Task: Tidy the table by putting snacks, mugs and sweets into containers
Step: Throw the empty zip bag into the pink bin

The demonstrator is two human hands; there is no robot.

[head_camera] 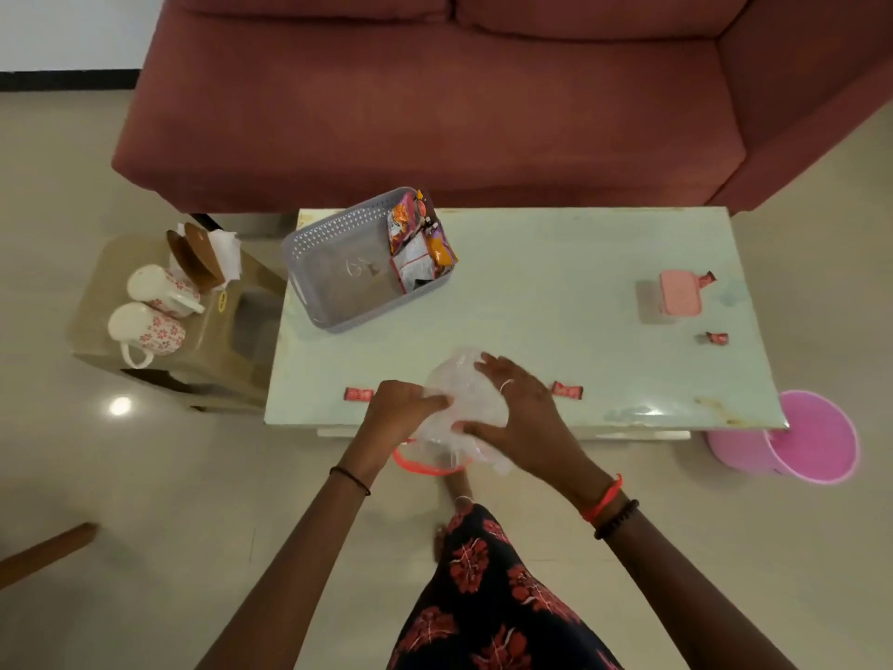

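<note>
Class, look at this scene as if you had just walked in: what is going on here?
A person is tidying a low table. Both hands, the left hand and the right hand, hold a clear plastic bag with a red rim at the table's near edge. Snack packets already stand in the grey basket. Four red wrapped sweets are out on the table, one beside the left hand. A pink box sits at the right. Two floral mugs lie on a cardboard box beside the table.

**Around the table**

A red sofa is seen stretched behind the pale table. A pink bin is tucked at its near right corner on the tiled floor, and a wooden leg is glimpsed lower left.
</note>
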